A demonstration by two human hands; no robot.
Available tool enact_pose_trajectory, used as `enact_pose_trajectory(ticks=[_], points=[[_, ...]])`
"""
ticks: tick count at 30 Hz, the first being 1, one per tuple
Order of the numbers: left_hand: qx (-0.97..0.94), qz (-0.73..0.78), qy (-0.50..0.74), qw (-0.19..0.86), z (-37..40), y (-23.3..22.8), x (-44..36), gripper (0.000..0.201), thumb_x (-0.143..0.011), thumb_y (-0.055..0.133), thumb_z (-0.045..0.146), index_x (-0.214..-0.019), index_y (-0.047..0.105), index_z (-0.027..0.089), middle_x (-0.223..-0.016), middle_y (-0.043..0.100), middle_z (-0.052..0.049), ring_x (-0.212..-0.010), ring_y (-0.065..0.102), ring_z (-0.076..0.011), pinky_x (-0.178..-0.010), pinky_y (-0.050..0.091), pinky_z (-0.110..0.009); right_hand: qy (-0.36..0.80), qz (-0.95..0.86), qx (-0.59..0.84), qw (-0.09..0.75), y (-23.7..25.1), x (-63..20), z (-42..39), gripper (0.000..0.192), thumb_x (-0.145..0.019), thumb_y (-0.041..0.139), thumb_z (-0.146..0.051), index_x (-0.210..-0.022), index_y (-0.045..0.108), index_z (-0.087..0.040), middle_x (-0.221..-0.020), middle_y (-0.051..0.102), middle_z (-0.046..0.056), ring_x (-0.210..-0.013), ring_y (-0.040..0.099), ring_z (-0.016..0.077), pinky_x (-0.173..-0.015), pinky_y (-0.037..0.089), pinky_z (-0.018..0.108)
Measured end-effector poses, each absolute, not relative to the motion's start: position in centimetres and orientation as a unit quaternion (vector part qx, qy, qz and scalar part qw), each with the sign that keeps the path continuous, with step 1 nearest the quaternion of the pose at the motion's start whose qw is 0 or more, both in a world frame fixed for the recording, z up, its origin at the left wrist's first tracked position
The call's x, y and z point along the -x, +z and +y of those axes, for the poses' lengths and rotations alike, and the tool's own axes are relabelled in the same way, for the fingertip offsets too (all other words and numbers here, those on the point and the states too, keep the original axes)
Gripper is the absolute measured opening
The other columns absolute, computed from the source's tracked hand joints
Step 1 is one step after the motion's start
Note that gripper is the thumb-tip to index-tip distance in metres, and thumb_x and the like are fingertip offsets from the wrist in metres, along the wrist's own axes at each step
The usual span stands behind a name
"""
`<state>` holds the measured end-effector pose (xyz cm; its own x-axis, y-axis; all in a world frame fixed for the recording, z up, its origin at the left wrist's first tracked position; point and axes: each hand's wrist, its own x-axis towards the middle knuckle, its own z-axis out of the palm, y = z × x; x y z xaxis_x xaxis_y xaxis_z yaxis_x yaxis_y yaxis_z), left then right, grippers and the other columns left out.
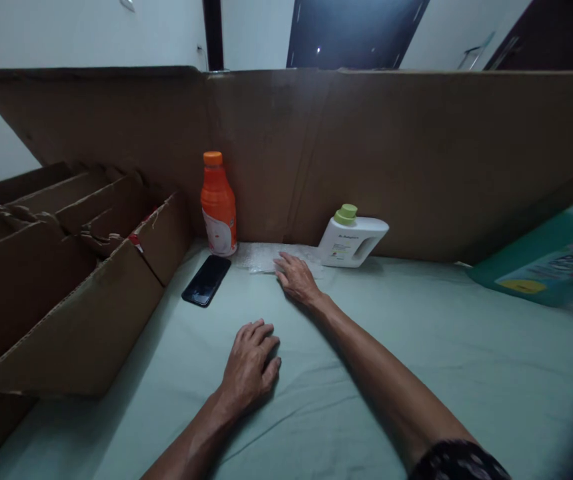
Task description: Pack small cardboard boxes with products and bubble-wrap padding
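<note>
My right hand (297, 279) reaches forward, its fingers spread over a flat piece of clear bubble wrap (261, 257) at the foot of the cardboard wall. Nearer to me, my left hand (252, 363) rests palm down on the pale green cloth (316, 393), fingers apart and nothing in them. A black smartphone (207, 281) lies to the left, beyond my left hand. At the left end of the bubble wrap stands an orange bottle (219, 207). At its right end is a white jug with a green cap (351, 239).
An upright cardboard panel (416, 160) closes off the back. On the left sits a cardboard box with dividers (76, 313). A large bottle of green liquid (551, 257) lies tilted at the right edge. Behind the panel are a white wall and dark doors.
</note>
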<state>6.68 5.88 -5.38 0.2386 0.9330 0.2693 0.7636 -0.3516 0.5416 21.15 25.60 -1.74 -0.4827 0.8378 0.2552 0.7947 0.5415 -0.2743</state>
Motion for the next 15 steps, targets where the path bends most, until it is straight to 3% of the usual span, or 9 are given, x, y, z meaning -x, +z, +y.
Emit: enact_pose_trajectory(ticks=[3, 6, 10, 12, 15], points=[[-0.774, 0.546, 0.282, 0.15, 5.9, -5.3, -6.6, 0.034, -0.085, 0.061, 0.017, -0.118, 0.068, 0.019, -0.139, 0.061, -0.011, -0.136, 0.048, -0.0321, -0.115, 0.037, -0.056, 0.089, -0.851, 0.471, 0.214, -1.4, -23.0, 21.6, 0.035, -0.091, 0.058, -0.016, -0.124, 0.068, -0.012, -0.142, 0.058, 0.02, -0.131, 0.055, 0.0319, -0.11, 0.04, 0.049], [-0.777, 0.541, 0.29, 0.142, 5.8, -5.7, -6.5, 0.035, -0.086, 0.06, 0.018, -0.12, 0.067, 0.02, -0.139, 0.062, -0.011, -0.136, 0.049, -0.0314, -0.116, 0.037, -0.055, 0.143, -0.861, 0.429, 0.232, 0.5, -24.7, 15.4, 0.023, -0.089, 0.06, -0.016, -0.106, 0.075, -0.017, -0.123, 0.072, 0.013, -0.116, 0.067, 0.0236, -0.102, 0.051, 0.038], [-0.779, 0.527, 0.316, 0.126, 5.8, -6.6, -6.2, 0.034, -0.085, 0.061, 0.021, -0.118, 0.068, 0.023, -0.134, 0.064, -0.01, -0.133, 0.052, -0.0302, -0.114, 0.038, -0.054, 0.368, -0.844, 0.246, 0.303, 6.2, -24.0, 5.9, 0.021, -0.093, 0.058, -0.016, -0.106, 0.074, -0.019, -0.108, 0.077, 0.006, -0.103, 0.071, 0.0155, -0.095, 0.054, 0.028], [-0.781, 0.523, 0.318, 0.123, 5.8, -6.8, -6.0, 0.031, -0.085, 0.06, 0.021, -0.115, 0.07, 0.021, -0.132, 0.065, -0.012, -0.131, 0.052, -0.0314, -0.113, 0.039, -0.056, 0.443, -0.835, 0.147, 0.291, 9.1, -22.5, 2.0, 0.02, -0.094, 0.061, -0.022, -0.11, 0.073, -0.021, -0.109, 0.077, 0.003, -0.104, 0.071, 0.0143, -0.095, 0.053, 0.025], [-0.785, 0.524, 0.308, 0.122, 5.9, -6.5, -5.8, 0.031, -0.088, 0.057, 0.022, -0.117, 0.069, 0.019, -0.134, 0.064, -0.013, -0.133, 0.051, -0.0315, -0.113, 0.038, -0.056, 0.462, -0.857, 0.034, 0.226, 10.7, -20.4, -2.0, 0.023, -0.1, 0.054, -0.035, -0.114, 0.071, -0.032, -0.099, 0.076, -0.006, -0.096, 0.072, 0.0111, -0.088, 0.054, 0.02]])
